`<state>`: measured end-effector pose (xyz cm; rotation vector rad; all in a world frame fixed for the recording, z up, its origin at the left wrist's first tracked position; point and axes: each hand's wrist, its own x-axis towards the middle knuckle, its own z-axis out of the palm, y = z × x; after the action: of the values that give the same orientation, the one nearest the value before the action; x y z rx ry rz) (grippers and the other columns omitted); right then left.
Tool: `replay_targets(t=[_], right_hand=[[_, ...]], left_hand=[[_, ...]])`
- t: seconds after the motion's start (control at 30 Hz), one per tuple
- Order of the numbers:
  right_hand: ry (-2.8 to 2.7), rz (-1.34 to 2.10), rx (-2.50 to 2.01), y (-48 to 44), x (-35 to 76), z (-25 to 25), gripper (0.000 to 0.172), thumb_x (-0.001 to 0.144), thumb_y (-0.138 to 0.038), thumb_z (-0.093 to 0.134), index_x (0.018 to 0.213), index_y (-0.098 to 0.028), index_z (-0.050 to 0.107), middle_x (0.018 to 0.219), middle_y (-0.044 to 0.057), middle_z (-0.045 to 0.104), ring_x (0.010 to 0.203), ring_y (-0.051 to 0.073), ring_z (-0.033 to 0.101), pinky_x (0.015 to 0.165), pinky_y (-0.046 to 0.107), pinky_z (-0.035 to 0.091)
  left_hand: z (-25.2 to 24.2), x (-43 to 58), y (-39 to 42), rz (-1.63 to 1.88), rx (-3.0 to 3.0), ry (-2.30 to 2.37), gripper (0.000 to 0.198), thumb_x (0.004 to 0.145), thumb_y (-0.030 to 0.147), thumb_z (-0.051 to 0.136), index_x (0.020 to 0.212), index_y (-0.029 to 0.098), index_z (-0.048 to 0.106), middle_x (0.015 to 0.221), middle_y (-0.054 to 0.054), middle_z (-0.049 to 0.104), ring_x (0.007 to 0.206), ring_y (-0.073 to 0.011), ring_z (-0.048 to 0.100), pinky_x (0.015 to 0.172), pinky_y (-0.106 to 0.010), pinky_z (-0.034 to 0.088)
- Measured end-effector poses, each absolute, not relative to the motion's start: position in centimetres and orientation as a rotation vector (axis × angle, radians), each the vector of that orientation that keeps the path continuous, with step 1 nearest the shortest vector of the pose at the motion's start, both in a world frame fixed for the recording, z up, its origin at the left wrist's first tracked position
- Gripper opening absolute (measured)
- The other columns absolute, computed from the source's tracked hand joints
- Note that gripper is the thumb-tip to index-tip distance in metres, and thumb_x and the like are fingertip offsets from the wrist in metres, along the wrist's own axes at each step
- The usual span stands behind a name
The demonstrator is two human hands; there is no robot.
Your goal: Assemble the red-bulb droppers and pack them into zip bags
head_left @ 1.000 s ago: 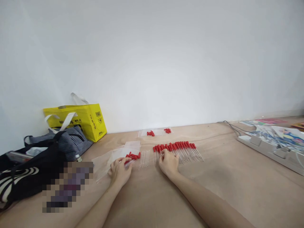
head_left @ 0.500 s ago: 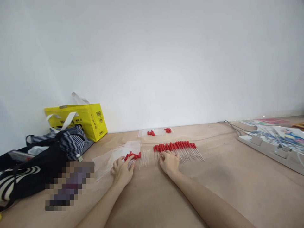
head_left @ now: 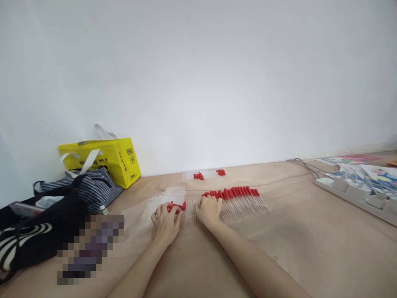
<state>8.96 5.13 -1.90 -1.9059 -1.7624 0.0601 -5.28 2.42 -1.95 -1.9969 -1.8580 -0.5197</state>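
Loose red rubber bulbs [head_left: 179,206] lie in a small pile on clear plastic bags. My left hand [head_left: 166,223] rests over them, its fingers curled and closed on a bulb at the pile. To the right, several thin glass tubes [head_left: 190,211] lie side by side without bulbs. My right hand [head_left: 210,210] is between these tubes and a long row of glass droppers with red bulbs [head_left: 237,192]. Its fingers are bent and closed at the row's left end; whatever they hold is hidden behind the hand.
Farther back, another clear bag [head_left: 209,175] carries two clusters of red bulbs and thin tubes. A yellow bag [head_left: 124,161], a striped bag [head_left: 97,188] and a black bag [head_left: 62,223] stand at left. A white power strip [head_left: 356,198] with cables lies at right.
My right hand has shifted left, from the dropper row toward the bare glass tubes. My left hand has moved slightly right, its fingers curling more over the red bulbs.
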Motion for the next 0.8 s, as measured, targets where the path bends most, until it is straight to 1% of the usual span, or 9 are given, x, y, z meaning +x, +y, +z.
replay_targets(t=[0.07, 0.13, 0.23, 0.43, 0.53, 0.63, 0.7, 0.8], right_hand=[[-1.769, 0.079, -1.936, 5.6, 8.5, -1.7, 0.028, 0.074, -0.033, 0.048, 0.083, -0.013, 0.065, 0.091, 0.016, 0.063, 0.089, 0.026, 0.052, 0.079, 0.039, 0.024], [-1.773, 0.095, -1.953, 5.9, 8.3, -1.7, 0.028, 0.073, -0.033, 0.049, 0.082, -0.012, 0.065, 0.090, 0.017, 0.063, 0.089, 0.027, 0.052, 0.080, 0.040, 0.024], [-1.770, 0.104, -1.959, 6.2, 8.1, -1.7, 0.027, 0.073, -0.031, 0.049, 0.080, -0.011, 0.065, 0.086, 0.017, 0.064, 0.087, 0.027, 0.054, 0.079, 0.041, 0.024], [-1.775, 0.093, -1.945, 6.0, 7.9, -1.7, 0.030, 0.077, -0.032, 0.044, 0.074, -0.012, 0.066, 0.078, 0.016, 0.065, 0.080, 0.026, 0.056, 0.076, 0.040, 0.025], [-1.752, 0.063, -1.897, 5.4, 8.3, -1.4, 0.028, 0.078, -0.030, 0.043, 0.073, -0.014, 0.065, 0.080, 0.014, 0.065, 0.082, 0.025, 0.055, 0.074, 0.038, 0.026], [-1.701, -0.001, -1.761, 4.4, 9.5, -1.5, 0.024, 0.078, -0.030, 0.043, 0.069, -0.016, 0.061, 0.079, 0.009, 0.064, 0.081, 0.022, 0.055, 0.071, 0.035, 0.026], [-1.695, -0.047, -1.630, 3.4, 11.0, -2.0, 0.024, 0.081, -0.029, 0.041, 0.069, -0.016, 0.056, 0.075, 0.006, 0.063, 0.076, 0.019, 0.055, 0.070, 0.032, 0.025], [-1.742, -0.051, -1.399, 1.5, 14.3, -3.4, 0.024, 0.086, -0.027, 0.034, 0.073, -0.016, 0.051, 0.070, 0.002, 0.059, 0.063, 0.012, 0.052, 0.069, 0.029, 0.027]], left_hand=[[-1.7, -5.2, 2.3, -0.503, -1.991, -1.903, 0.022, 0.080, 0.031, 0.049, 0.096, 0.025, 0.063, 0.098, -0.008, 0.053, 0.093, -0.0244, 0.042, 0.076, -0.035, 0.028], [-1.6, -5.2, 2.3, -0.460, -2.009, -1.931, 0.024, 0.080, 0.031, 0.049, 0.100, 0.028, 0.061, 0.093, -0.007, 0.054, 0.090, -0.0239, 0.044, 0.074, -0.035, 0.028], [-1.7, -5.4, 2.4, -0.410, -2.042, -1.941, 0.020, 0.079, 0.032, 0.049, 0.094, 0.029, 0.063, 0.089, -0.006, 0.055, 0.088, -0.0236, 0.044, 0.074, -0.035, 0.027], [-2.1, -5.5, 2.3, -0.404, -2.044, -1.940, 0.018, 0.081, 0.029, 0.045, 0.083, 0.023, 0.062, 0.087, -0.006, 0.059, 0.089, -0.0231, 0.048, 0.074, -0.036, 0.027], [-1.9, -5.5, 2.0, -0.409, -2.049, -1.928, 0.017, 0.082, 0.026, 0.044, 0.083, 0.020, 0.060, 0.086, -0.006, 0.061, 0.089, -0.0229, 0.049, 0.075, -0.037, 0.027], [-1.5, -5.4, 1.6, -0.421, -2.050, -1.914, 0.017, 0.082, 0.029, 0.045, 0.082, 0.019, 0.059, 0.086, -0.006, 0.061, 0.088, -0.0239, 0.050, 0.075, -0.037, 0.028], [-1.2, -5.3, 1.3, -0.460, -2.064, -1.896, 0.016, 0.081, 0.030, 0.047, 0.080, 0.018, 0.058, 0.085, -0.006, 0.061, 0.088, -0.0246, 0.051, 0.075, -0.038, 0.028], [-1.0, -4.9, 0.6, -0.594, -2.189, -1.831, 0.010, 0.079, 0.022, 0.046, 0.079, 0.019, 0.055, 0.084, -0.005, 0.061, 0.087, -0.0232, 0.053, 0.076, -0.038, 0.030]])
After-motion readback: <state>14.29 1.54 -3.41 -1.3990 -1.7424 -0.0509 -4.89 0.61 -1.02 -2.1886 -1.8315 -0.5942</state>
